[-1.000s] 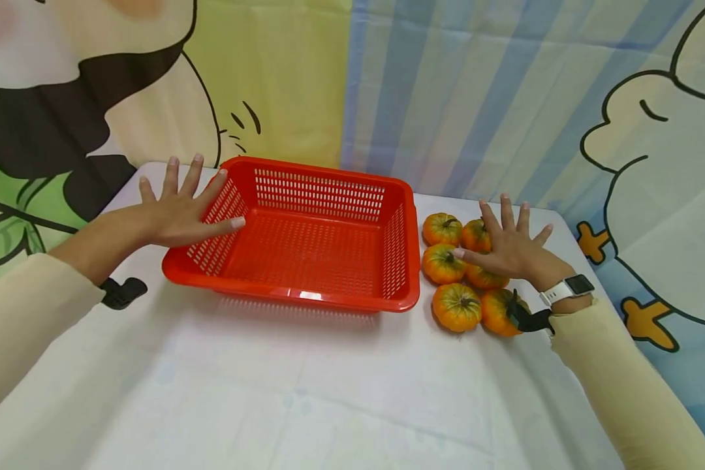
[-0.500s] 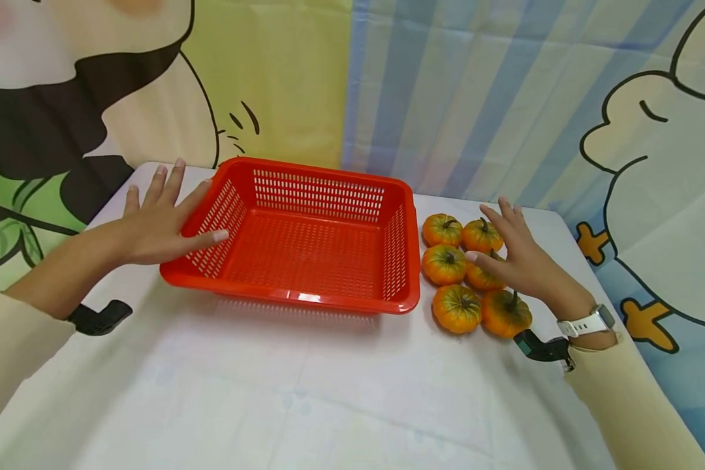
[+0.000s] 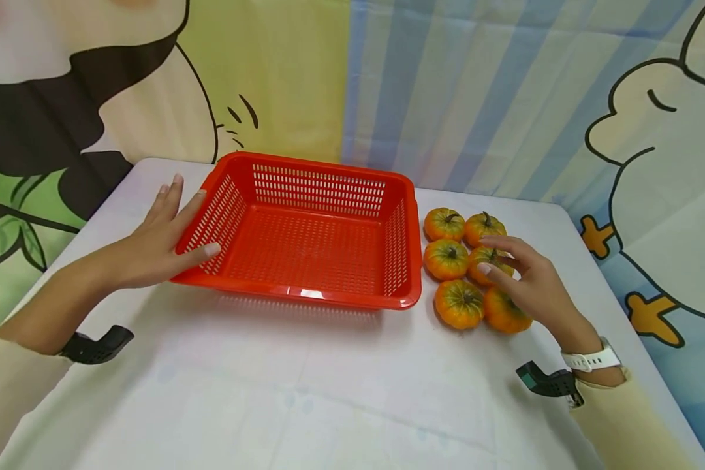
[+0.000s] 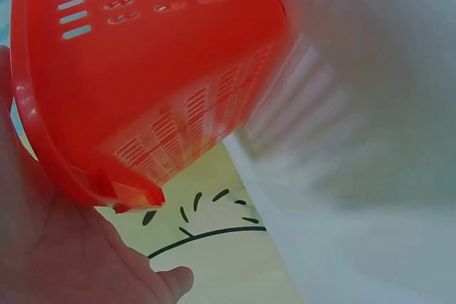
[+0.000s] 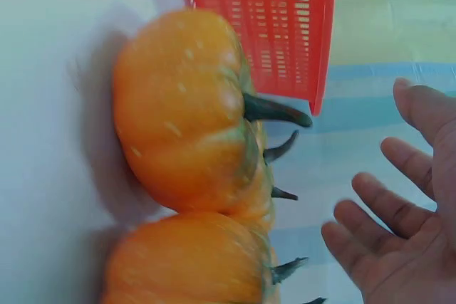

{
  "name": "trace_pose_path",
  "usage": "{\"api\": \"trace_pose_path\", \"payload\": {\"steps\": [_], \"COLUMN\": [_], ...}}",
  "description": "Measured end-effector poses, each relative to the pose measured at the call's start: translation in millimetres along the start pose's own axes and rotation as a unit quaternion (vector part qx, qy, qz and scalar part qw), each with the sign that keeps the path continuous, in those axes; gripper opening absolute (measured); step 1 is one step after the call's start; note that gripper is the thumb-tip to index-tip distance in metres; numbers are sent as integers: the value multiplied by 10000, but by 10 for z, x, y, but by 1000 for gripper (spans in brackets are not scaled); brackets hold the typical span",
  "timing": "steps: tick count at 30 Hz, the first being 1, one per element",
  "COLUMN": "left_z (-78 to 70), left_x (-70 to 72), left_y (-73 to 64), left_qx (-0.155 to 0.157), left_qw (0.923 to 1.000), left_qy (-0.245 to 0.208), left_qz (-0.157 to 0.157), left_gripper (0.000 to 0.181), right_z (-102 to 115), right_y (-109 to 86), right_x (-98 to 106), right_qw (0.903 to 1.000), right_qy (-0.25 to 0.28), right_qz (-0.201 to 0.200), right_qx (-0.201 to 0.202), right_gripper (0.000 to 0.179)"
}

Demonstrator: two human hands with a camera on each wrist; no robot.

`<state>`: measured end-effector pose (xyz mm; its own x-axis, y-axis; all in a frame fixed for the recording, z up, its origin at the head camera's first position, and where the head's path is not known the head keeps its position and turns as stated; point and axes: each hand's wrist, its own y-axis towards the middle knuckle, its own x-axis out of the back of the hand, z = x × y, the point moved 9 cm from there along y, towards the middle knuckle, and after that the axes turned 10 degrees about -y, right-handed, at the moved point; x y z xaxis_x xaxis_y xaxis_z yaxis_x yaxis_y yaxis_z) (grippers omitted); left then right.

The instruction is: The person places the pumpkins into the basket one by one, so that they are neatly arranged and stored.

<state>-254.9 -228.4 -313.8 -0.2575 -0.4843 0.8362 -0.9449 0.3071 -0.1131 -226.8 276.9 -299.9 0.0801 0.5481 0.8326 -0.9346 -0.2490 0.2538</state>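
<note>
A red plastic basket with slotted walls stands on the white-covered table, nothing inside it. My left hand is at its left rim, fingers spread and straight; in the left wrist view the palm lies right at the rim. Several small orange pumpkins with green stems sit in two columns to the right of the basket. Above the right column hovers my right hand, its fingers loosely bent and holding nothing. It partly covers the middle and front pumpkins there. In the right wrist view, pumpkin stems point toward the fingers.
A printed cartoon curtain hangs behind the table and along its sides. The white tablecloth spreads in front of the basket. A black wrist camera sits under the left wrist, another under the right, beside a white watch strap.
My left hand has drawn back a little toward me and left along the basket's left side. The right hand has come toward me and its spread fingers have relaxed. Basket and pumpkins stay put.
</note>
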Motion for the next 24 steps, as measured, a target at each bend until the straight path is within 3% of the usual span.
{"api": "trace_pose_path", "payload": {"steps": [6, 13, 24], "left_z": [-22, -8, 19], "left_x": [-63, -26, -92], "left_y": [-46, -67, -165], "left_qx": [-106, -128, -287], "left_qw": [9983, 9935, 9906], "left_qy": [-538, -1045, -1218], "left_qz": [-205, -434, -550], "left_gripper": [102, 109, 124], "right_z": [-40, -30, -82], "right_y": [-109, -156, -183], "right_x": [-127, -303, -438], "right_qw": [9982, 9949, 9863], "right_qy": [598, 746, 955], "right_qz": [21, 664, 1342], "right_qx": [-50, 133, 45], "right_gripper": [44, 55, 65]}}
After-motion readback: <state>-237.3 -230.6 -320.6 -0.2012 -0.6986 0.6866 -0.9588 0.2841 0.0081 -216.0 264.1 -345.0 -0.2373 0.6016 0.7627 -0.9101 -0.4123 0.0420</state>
